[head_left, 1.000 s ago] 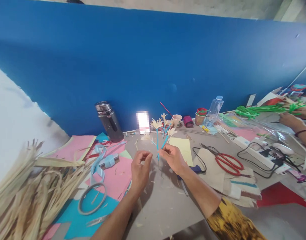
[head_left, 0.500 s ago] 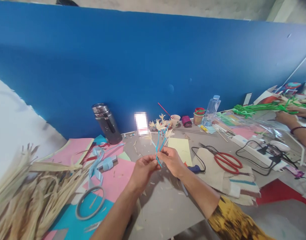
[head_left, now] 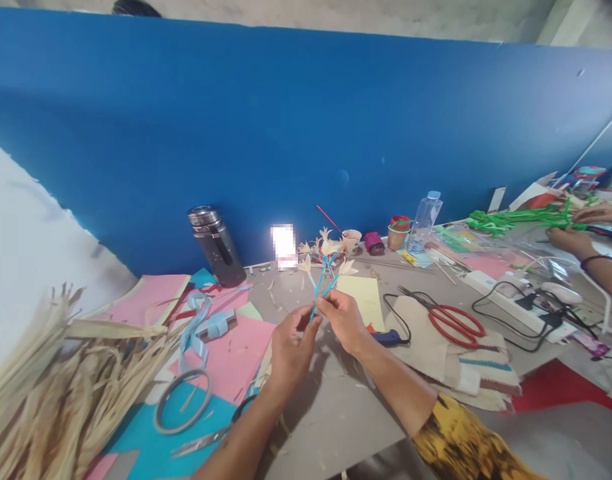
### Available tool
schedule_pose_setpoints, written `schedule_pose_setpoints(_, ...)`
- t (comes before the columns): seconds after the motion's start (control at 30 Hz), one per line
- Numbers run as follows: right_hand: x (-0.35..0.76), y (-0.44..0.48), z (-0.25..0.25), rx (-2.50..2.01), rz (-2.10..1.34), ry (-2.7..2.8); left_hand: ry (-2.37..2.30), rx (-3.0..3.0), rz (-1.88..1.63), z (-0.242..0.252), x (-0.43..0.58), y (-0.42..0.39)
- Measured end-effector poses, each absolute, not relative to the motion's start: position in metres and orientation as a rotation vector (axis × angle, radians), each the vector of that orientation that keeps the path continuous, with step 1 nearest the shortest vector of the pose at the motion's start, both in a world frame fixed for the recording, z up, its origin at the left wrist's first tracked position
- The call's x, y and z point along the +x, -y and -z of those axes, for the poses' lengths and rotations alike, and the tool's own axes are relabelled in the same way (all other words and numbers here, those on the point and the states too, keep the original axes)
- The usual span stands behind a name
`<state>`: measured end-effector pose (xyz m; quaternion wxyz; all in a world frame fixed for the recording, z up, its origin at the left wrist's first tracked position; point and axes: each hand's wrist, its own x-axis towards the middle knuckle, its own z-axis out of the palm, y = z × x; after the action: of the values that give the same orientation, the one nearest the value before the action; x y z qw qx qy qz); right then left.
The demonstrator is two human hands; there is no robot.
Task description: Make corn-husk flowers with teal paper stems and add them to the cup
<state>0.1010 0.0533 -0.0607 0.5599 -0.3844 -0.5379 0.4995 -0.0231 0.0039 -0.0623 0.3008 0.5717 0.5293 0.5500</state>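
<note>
Red scissors (head_left: 456, 325) near pinched blue stems (head_left: 320, 287)

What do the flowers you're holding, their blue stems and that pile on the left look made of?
The flowers: pale, matte petals, likely dried leaf strips like the straw-coloured pile. The stems: bright blue, thin, perhaps plastic or tape-wrapped; unclear.

Left hand (head_left: 292, 347) and right hand (head_left: 342, 320) are raised side by side, fingertips pinched together; forearms converge forward.
</note>
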Motion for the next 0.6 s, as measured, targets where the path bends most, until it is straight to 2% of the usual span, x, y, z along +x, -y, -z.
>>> schedule_pose_setpoints(0.1,0.102,-0.051,0.061,-0.868,-1.237,1.261,-1.173,1.072,-1.412,0.059,-0.026,-0.007)
schedule_pose_setpoints(0.2,0.107,-0.050,0.060,-0.734,-1.435,1.282,-0.816,0.659,-1.129,0.057,-0.031,-0.012)
schedule_pose_setpoints(0.3,0.111,-0.052,0.059,-0.648,-1.570,1.275,-0.710,0.567,-1.009,0.059,-0.030,-0.013)
schedule_pose_setpoints(0.4,0.113,-0.056,0.057,-0.763,-1.406,1.235,-0.963,0.801,-1.277,0.059,-0.026,-0.009)
schedule_pose_setpoints(0.5,0.111,-0.057,0.056,-0.832,-1.276,1.214,-1.383,1.302,-1.551,0.061,-0.023,-0.004)
schedule_pose_setpoints(0.6,0.108,-0.056,0.055,-0.854,-1.218,1.213,-1.561,1.724,-1.550,0.062,-0.023,-0.002)
